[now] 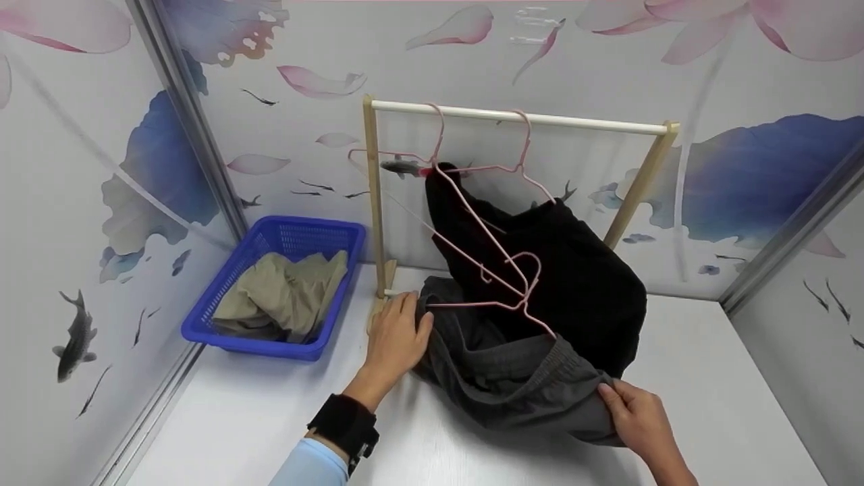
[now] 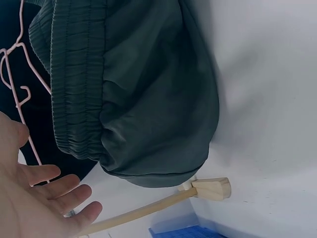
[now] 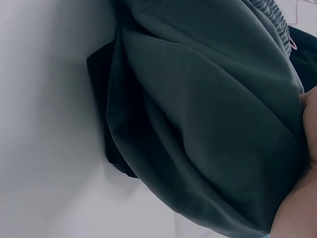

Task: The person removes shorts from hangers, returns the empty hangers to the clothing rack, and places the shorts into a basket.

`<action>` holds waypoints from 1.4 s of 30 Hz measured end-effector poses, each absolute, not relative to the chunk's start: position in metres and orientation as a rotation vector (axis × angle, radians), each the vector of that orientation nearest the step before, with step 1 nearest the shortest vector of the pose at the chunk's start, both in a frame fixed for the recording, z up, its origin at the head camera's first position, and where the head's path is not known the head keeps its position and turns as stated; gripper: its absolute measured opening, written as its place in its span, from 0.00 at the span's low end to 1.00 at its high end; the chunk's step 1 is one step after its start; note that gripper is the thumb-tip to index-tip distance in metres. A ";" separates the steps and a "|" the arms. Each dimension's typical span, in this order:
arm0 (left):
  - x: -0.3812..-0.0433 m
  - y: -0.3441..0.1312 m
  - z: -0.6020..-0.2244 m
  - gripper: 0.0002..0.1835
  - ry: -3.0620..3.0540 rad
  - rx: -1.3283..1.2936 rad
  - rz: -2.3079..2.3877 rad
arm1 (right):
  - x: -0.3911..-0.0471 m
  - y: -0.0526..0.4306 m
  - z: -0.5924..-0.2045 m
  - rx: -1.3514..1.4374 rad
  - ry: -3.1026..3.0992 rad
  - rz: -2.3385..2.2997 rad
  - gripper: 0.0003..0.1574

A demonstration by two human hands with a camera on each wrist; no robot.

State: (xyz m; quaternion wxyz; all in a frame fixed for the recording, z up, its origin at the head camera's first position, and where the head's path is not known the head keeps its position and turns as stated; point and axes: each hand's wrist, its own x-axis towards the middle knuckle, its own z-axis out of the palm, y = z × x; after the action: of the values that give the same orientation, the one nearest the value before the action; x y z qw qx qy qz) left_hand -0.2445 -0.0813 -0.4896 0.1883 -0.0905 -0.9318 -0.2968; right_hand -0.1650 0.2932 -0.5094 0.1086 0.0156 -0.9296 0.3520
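Note:
Grey elastic-waist pants [image 1: 520, 398] sit low in front of the rack, with a pink hanger [image 1: 523, 305] inside their gathered waistband [image 2: 77, 84]. My left hand [image 1: 398, 334] is at the left end of the waistband, its fingers extended; the left wrist view shows this hand [image 2: 44, 193] with fingers spread beside the band. At the right side, my right hand [image 1: 638, 412] pinches the grey cloth between thumb and fingers. The right wrist view has the pants [image 3: 208, 109] filling the middle, and only part of the right hand [image 3: 309, 129] showing at the edge.
Behind the pants, a black garment [image 1: 574, 270] hangs from a pink hanger [image 1: 523, 145] on the white rod [image 1: 594, 123]. Another pink hanger [image 1: 439, 138] hangs to its left. A blue basket [image 1: 270, 347] holding beige clothing [image 1: 283, 290] stands at the left.

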 end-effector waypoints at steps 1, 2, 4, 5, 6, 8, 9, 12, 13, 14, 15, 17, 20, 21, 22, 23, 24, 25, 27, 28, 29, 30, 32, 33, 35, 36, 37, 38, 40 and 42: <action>-0.245 -0.081 -0.490 0.27 -2.632 -0.251 -0.836 | -0.165 0.293 -0.510 0.038 -2.744 1.042 0.21; -0.246 -0.082 -0.491 0.27 -2.642 -0.245 -0.840 | -0.166 0.293 -0.511 0.031 -2.753 1.047 0.21; -0.247 -0.082 -0.494 0.28 -2.663 -0.232 -0.841 | -0.167 0.293 -0.512 0.020 -2.775 1.057 0.22; -0.248 -0.083 -0.495 0.28 -2.670 -0.226 -0.842 | -0.167 0.292 -0.513 0.017 -2.784 1.061 0.21; -0.249 -0.084 -0.497 0.28 -2.674 -0.223 -0.843 | -0.168 0.292 -0.513 0.015 -2.795 1.062 0.21; -0.251 -0.085 -0.500 0.27 -2.685 -0.218 -0.846 | -0.168 0.290 -0.514 0.010 -2.813 1.068 0.21; -0.252 -0.086 -0.501 0.27 -2.691 -0.215 -0.850 | -0.168 0.290 -0.514 0.008 -2.823 1.073 0.21; -0.255 -0.090 -0.506 0.28 -2.716 -0.204 -0.864 | -0.168 0.288 -0.515 0.004 -2.845 1.091 0.21; -0.256 -0.091 -0.508 0.28 -2.730 -0.196 -0.872 | -0.168 0.287 -0.515 0.005 -2.847 1.097 0.21; -0.257 -0.092 -0.509 0.29 -2.744 -0.186 -0.880 | -0.168 0.286 -0.516 0.010 -2.847 1.098 0.21; -0.258 -0.093 -0.510 0.29 -2.756 -0.177 -0.883 | -0.168 0.286 -0.516 0.017 -2.843 1.102 0.21; -0.259 -0.094 -0.513 0.29 -2.779 -0.158 -0.887 | -0.168 0.285 -0.517 0.035 -2.827 1.110 0.22; -0.261 -0.096 -0.516 0.29 -2.803 -0.141 -0.893 | -0.168 0.283 -0.519 0.063 -2.799 1.124 0.23; -0.261 -0.096 -0.516 0.29 -2.809 -0.136 -0.897 | -0.168 0.283 -0.520 0.068 -2.793 1.129 0.24; -0.262 -0.096 -0.517 0.29 -2.815 -0.131 -0.897 | -0.169 0.282 -0.520 0.071 -2.788 1.133 0.25; -0.262 -0.096 -0.517 0.29 -2.823 -0.127 -0.897 | -0.169 0.282 -0.521 0.073 -2.788 1.139 0.25; -0.262 -0.097 -0.518 0.29 -2.829 -0.124 -0.894 | -0.169 0.281 -0.521 0.079 -2.791 1.138 0.25; -0.263 -0.097 -0.519 0.29 -2.837 -0.121 -0.891 | -0.169 0.281 -0.522 0.082 -2.796 1.137 0.25; -0.263 -0.098 -0.520 0.29 -2.851 -0.116 -0.883 | -0.170 0.280 -0.522 0.076 -2.807 1.145 0.25; -0.263 -0.098 -0.521 0.29 -2.855 -0.117 -0.879 | -0.170 0.280 -0.522 0.074 -2.814 1.149 0.24; -0.263 -0.099 -0.521 0.29 -2.860 -0.119 -0.877 | -0.170 0.280 -0.522 0.071 -2.821 1.155 0.25; -0.263 -0.099 -0.521 0.29 -2.861 -0.122 -0.881 | -0.171 0.280 -0.523 0.068 -2.826 1.158 0.25; -0.262 -0.101 -0.522 0.28 -2.855 -0.137 -0.884 | -0.172 0.280 -0.523 0.059 -2.831 1.175 0.25; -0.262 -0.101 -0.523 0.28 -2.855 -0.139 -0.875 | -0.173 0.280 -0.524 0.063 -2.832 1.179 0.25; -0.262 -0.103 -0.524 0.28 -2.849 -0.149 -0.874 | -0.174 0.280 -0.526 0.070 -2.834 1.186 0.26; -0.262 -0.103 -0.524 0.28 -2.848 -0.151 -0.867 | -0.175 0.280 -0.526 0.073 -2.835 1.189 0.26; -0.263 -0.103 -0.525 0.28 -2.848 -0.148 -0.858 | -0.175 0.280 -0.527 0.073 -2.837 1.193 0.26; -0.263 -0.103 -0.525 0.27 -2.849 -0.141 -0.843 | -0.175 0.280 -0.527 0.077 -2.840 1.192 0.26; -0.263 -0.103 -0.526 0.27 -2.848 -0.128 -0.836 | -0.176 0.280 -0.527 0.077 -2.842 1.193 0.26; -0.263 -0.102 -0.526 0.27 -2.845 -0.113 -0.834 | -0.176 0.280 -0.526 0.076 -2.841 1.190 0.26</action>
State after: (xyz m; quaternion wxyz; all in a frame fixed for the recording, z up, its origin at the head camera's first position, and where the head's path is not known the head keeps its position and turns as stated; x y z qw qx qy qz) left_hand -0.2633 -0.1025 -0.5264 0.0873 -0.0379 -0.9552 -0.2801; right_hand -0.1763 0.2798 -0.5259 0.0306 0.0246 -0.9217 0.3860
